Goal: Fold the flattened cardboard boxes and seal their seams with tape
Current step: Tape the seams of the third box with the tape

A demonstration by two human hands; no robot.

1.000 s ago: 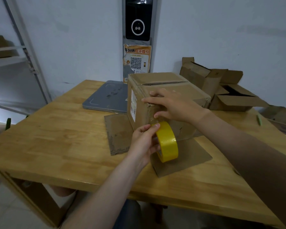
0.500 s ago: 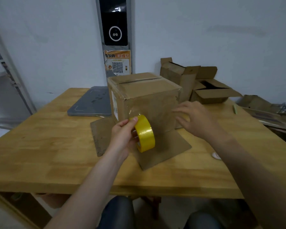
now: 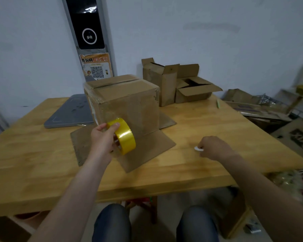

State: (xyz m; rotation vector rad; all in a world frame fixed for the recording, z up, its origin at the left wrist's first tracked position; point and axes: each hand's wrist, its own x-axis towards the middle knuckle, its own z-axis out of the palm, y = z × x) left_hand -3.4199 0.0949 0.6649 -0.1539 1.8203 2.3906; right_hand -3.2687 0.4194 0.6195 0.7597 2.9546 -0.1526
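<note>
Left hand [image 3: 103,138] grips tape roll [image 3: 126,139] by box [image 3: 129,103]; right hand [image 3: 215,147] pinches white piece [image 3: 198,148].

Left hand [image 3: 102,137] grips tape [image 3: 125,138]; right hand [image 3: 214,147] pinches disc [image 3: 198,148].

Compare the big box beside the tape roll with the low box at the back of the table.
The big box has its top flaps folded down; the low box has its flaps open. The big box stands taller than the low box. Both are brown cardboard on the table.
</note>
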